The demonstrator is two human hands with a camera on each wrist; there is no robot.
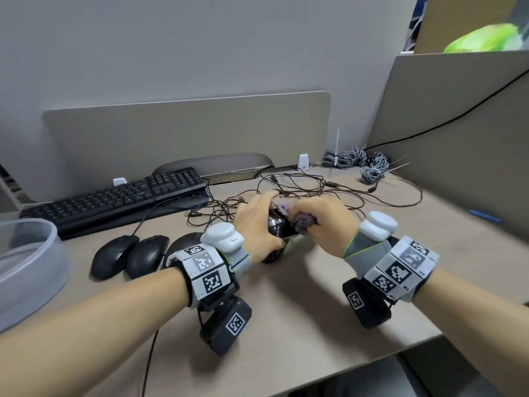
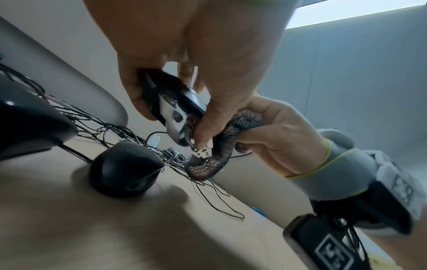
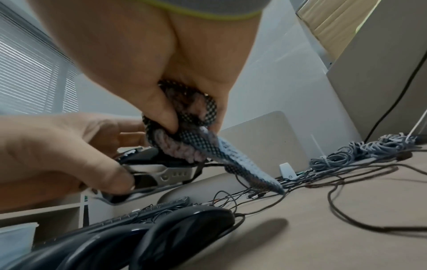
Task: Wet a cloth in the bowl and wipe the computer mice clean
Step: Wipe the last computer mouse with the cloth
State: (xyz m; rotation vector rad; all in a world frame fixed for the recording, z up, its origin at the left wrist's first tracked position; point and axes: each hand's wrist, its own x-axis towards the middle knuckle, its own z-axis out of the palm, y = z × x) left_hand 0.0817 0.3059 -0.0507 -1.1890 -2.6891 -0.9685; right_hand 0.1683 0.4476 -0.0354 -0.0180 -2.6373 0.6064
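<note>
My left hand [image 1: 262, 222] grips a black and silver mouse [image 1: 282, 229] and holds it lifted above the desk, thumb on its near side and fingers over the far side. My right hand [image 1: 313, 220] clutches a bunched purple-grey mesh cloth [image 1: 303, 223] and presses it against the mouse's right side. The left wrist view shows the held mouse [image 2: 175, 111] tilted, with the cloth [image 2: 221, 146] hanging beside it. Seen from the right wrist, the cloth [image 3: 184, 131] lies on top of the mouse [image 3: 159, 169]. The translucent bowl [image 1: 43, 233] stands at the far left.
Three black mice [image 1: 113, 256] [image 1: 147, 255] [image 1: 183, 242] lie in a row left of my hands. A black keyboard [image 1: 114, 202] sits behind them. Thin tangled cables [image 1: 300, 187] spread over the desk behind my hands, with grey cable bundles [image 1: 355, 161] at the back right. A partition [image 1: 458, 144] borders the right side.
</note>
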